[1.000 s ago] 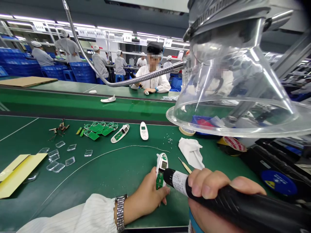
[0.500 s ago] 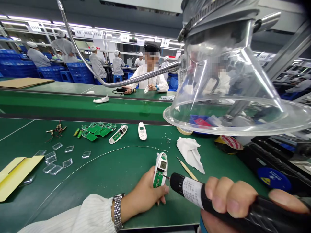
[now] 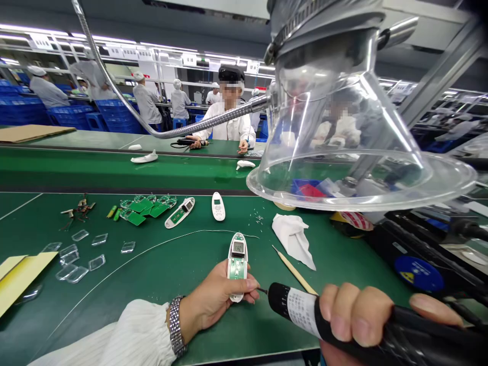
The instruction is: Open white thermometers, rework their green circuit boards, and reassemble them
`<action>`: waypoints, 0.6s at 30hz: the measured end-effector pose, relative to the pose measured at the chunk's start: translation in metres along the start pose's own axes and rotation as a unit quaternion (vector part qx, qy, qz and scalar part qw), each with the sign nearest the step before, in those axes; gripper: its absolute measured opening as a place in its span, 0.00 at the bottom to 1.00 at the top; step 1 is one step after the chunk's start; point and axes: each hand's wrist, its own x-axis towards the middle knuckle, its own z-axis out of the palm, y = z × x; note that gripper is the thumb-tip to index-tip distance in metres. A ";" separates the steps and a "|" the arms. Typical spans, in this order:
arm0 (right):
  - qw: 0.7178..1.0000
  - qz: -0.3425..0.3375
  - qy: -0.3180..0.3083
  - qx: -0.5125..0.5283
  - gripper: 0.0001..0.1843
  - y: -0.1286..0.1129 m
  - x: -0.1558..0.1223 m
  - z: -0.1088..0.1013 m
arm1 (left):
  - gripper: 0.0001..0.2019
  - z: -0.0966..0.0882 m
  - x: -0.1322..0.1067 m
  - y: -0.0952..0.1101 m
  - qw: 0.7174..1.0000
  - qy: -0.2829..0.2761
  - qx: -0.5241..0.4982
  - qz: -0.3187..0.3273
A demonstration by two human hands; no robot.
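Note:
My left hand [image 3: 213, 290] grips an open white handheld device [image 3: 238, 262], its green circuit board and small lit-up display facing me. The thumb presses across its lower end. Wrapped in my right hand [image 3: 362, 312] is a black electric screwdriver [image 3: 297, 305] with a white label; its bit points left and ends close to my left fingertips, off the board. Beyond the device lie another opened housing with a board [image 3: 180, 212] and a white front cover [image 3: 218, 207] with a display cutout. Small screws [image 3: 259, 218] are scattered to the right of the cover.
Green circuit boards [image 3: 133, 217], clear plastic windows [image 3: 77, 274] and a yellow sheet [image 3: 21, 277] lie left. A white cloth [image 3: 292, 236] and a wooden-handled pick [image 3: 293, 269] lie right. A clear fume hood [image 3: 351, 168] hangs low. Across the conveyor [image 3: 95, 170] sits a co-worker [image 3: 229, 119].
My left hand has turned the device upright and moved it left, away from the screwdriver bit, which was at the board. The co-worker's white device now lies on the conveyor.

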 end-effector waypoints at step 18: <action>0.997 -0.038 -0.056 -0.045 0.13 0.004 0.025 -0.021 | 0.24 0.003 -0.004 -0.015 0.986 -0.088 0.142 -0.027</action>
